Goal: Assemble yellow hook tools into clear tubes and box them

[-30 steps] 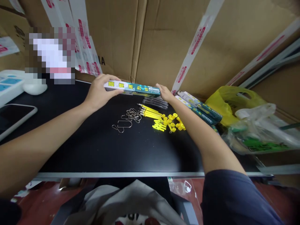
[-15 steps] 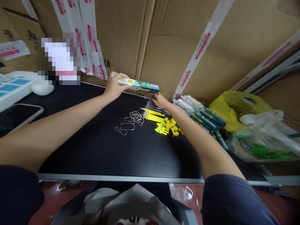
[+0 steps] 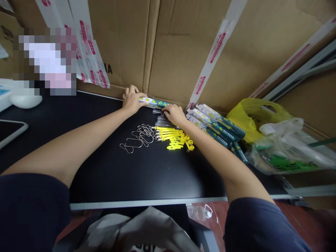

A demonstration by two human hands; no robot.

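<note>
My left hand (image 3: 132,100) is closed round the left end of a long, narrow printed box (image 3: 154,102), which lies low along the cardboard at the back of the table. My right hand (image 3: 174,113) has its fingers curled over a clear plastic tube (image 3: 156,111), just in front of the box; its fingertips are partly hidden. More clear tubes (image 3: 164,122) lie beneath that hand. Nearer to me are yellow rods with metal ends (image 3: 166,133), small yellow plastic pieces (image 3: 175,144) and a tangle of bent wire hooks (image 3: 143,134).
Several similar printed boxes (image 3: 217,124) lie stacked at the right, beside a yellow plastic bag (image 3: 244,117) and a clear bag (image 3: 283,150). A phone (image 3: 12,131) and a white rounded object (image 3: 26,99) are at the left. Taped cardboard (image 3: 120,45) stands behind the black table (image 3: 131,178).
My left hand has lowered the box from above the table to the back edge. My right hand stays over the clear tubes. The view has shifted slightly to the right.
</note>
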